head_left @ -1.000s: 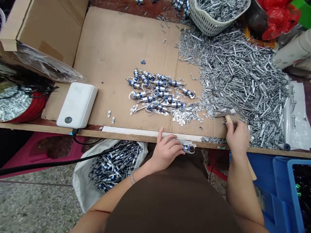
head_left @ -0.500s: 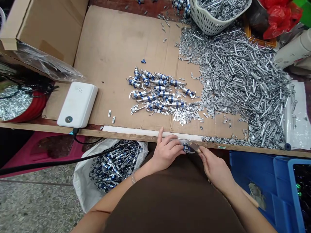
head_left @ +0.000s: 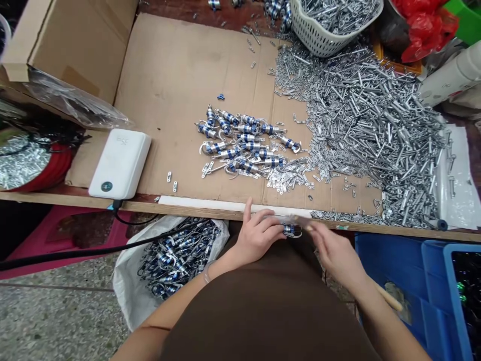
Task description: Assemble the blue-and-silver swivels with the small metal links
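Observation:
At the bench's front edge, my left hand (head_left: 259, 233) is closed round a blue-and-silver metal fitting (head_left: 290, 229) with a curved wire hook at its right end. The hand hides most of the fitting. My right hand (head_left: 336, 253) grips a hammer by its wooden handle (head_left: 389, 297), which runs back under the forearm. The metal hammer head (head_left: 300, 221) is smeared by motion, right above the fitting; I cannot tell whether they touch. Beyond my hands, several similar blue-and-silver fittings (head_left: 250, 145) lie piled on the cardboard sheet (head_left: 180, 65).
A large heap of metal pins (head_left: 361, 115) and small plates covers the right side. A white basket (head_left: 319, 37) stands behind it. Leftward are a power bank (head_left: 120, 163) and a cardboard box (head_left: 78, 45). A white sack (head_left: 128, 281) of fittings and a blue crate (head_left: 406, 271) sit below.
My right hand has shifted slightly right and up, and the hammer's handle has swung with it. My left hand stays put on the fitting. The camera view has shifted a little.

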`<state>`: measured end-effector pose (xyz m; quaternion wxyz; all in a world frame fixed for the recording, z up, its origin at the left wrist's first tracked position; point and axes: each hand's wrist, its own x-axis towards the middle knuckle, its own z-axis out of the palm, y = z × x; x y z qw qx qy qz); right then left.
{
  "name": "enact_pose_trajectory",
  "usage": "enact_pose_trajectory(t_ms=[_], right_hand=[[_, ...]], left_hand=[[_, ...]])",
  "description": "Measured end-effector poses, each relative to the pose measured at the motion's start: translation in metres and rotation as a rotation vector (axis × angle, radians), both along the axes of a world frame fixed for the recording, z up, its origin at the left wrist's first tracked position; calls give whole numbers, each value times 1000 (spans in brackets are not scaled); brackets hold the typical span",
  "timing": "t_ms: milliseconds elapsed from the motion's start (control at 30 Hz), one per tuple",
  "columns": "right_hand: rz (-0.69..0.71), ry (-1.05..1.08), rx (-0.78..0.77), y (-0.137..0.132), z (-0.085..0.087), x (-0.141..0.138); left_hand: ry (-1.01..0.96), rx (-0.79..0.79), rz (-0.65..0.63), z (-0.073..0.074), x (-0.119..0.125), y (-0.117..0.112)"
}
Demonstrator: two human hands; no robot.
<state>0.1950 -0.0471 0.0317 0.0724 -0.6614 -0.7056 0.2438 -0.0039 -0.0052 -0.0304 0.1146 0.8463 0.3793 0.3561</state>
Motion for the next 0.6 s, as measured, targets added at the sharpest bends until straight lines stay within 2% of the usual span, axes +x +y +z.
enact_pose_trajectory(t_ms=[133, 200, 300, 367, 467, 600], right_hand=[[-357, -29, 179, 13, -3, 30], [-464, -81, 263, 21, -11, 45], [-569, -284, 361, 36, -29, 65], [-582, -437, 383, 46, -40, 75], [-496, -547, 404, 60, -50, 85], [-403, -567, 495, 71, -49, 89]], left_hand=[[12, 9, -1, 0, 1, -1], [9, 24, -2, 0, 0, -2], [-23, 19, 2, 3, -3, -2], [-63, -26, 10, 7, -7, -2], [-121, -115, 41, 14, -15, -5], [-136, -178, 133, 20, -42, -16]])
